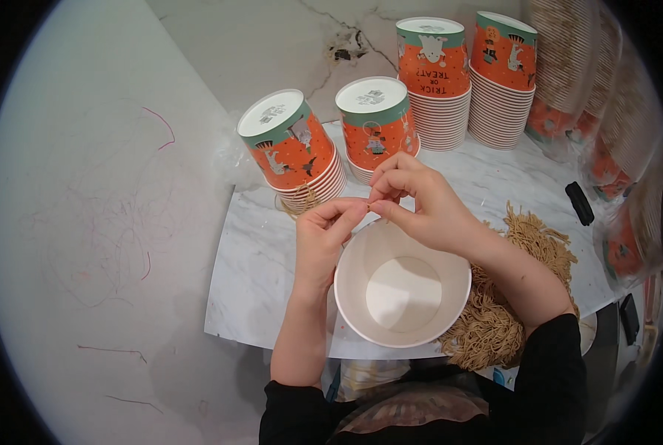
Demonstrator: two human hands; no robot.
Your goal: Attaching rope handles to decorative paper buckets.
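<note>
A white-lined paper bucket (403, 293) stands mouth up in front of me. Over its far rim, my left hand (328, 230) and my right hand (417, 196) meet with fingertips pinched together. Between them is a bit of tan cord (368, 207), mostly hidden by the fingers. More tan cord (302, 197) shows loose beyond my left hand, against a stack of buckets. Under my right forearm lies a big heap of tan cords (495, 319), right beside the bucket.
Upside-down stacks of orange and green paper buckets (291, 141) line the far side of the marbled tabletop (261, 274). Bagged bucket stacks (569, 67) crowd the right. A black object (580, 204) lies near them. A white scribbled wall (109, 222) rises at left.
</note>
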